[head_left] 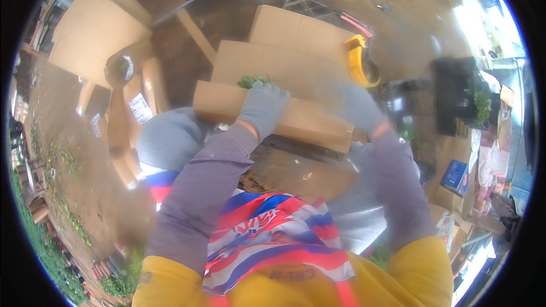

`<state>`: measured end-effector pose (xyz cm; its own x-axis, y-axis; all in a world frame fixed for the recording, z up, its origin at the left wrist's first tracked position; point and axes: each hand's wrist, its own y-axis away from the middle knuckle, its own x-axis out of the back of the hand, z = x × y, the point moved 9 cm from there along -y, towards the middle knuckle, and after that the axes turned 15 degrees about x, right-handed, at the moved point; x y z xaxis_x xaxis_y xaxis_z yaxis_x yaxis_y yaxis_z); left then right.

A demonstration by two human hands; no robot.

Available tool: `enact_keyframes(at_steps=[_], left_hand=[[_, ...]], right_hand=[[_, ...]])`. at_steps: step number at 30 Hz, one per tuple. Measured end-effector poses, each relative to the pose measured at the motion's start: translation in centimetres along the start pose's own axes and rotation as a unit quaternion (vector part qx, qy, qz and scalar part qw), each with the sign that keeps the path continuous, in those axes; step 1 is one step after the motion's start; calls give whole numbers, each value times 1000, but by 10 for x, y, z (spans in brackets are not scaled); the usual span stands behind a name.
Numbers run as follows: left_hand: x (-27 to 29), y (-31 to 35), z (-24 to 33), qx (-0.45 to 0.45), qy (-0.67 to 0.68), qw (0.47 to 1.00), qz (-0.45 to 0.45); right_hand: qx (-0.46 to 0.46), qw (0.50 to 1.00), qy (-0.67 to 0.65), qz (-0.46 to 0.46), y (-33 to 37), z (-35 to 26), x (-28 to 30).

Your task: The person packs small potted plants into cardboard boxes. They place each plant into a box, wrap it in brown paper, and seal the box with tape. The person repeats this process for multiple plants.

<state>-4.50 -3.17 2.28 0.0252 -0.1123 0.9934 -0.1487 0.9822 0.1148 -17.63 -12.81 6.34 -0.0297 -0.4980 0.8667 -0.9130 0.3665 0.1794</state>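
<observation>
Two hands in grey gloves are in my feed, set well apart, both at the open cardboard carton (310, 122) in the middle of the frame. The left hand (264, 105) rests across the near flap, fingers pointing over its upper edge; I cannot tell whether they clamp the board. Just beside those fingers, a bunch of green leaves (252, 81) shows above the flap. The right hand (357, 105) is blurred at the carton's right end, so I cannot make out how its fingers stand or whether they touch the board. Near it, above in the frame, I see a yellow tape dispenser (355, 59) at the right edge of the raised far flaps.

At the right of the frame I have a black crate (449, 94), with a small blue box (455, 176) below it. Flat cardboard (99, 23) fills the upper left. At the bottom centre, the person wears a red, white and blue striped apron (273, 241) over yellow clothing (284, 290), and the purple-grey sleeves (202, 187) reach up from the lower edge.
</observation>
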Motion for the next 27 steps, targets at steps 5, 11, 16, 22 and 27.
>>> enact_keyframes(at_steps=[5,11,16,22,27], left_hand=[[-6,-1,-3,-13,-6,1000,0],[-1,-6,-8,-34,-10,999,-28],[-3,-7,-12,-50,-15,996,-67],[-9,-34,-24,-173,31,984,32],[-66,-82,-44,-192,1,966,-175]], right_hand=[[-12,961,274,44,70,-5,-49],[-27,969,241,50,65,27,-78],[-25,987,154,20,57,20,-63],[-10,989,145,34,50,19,-59],[-26,988,141,53,56,15,-60]])
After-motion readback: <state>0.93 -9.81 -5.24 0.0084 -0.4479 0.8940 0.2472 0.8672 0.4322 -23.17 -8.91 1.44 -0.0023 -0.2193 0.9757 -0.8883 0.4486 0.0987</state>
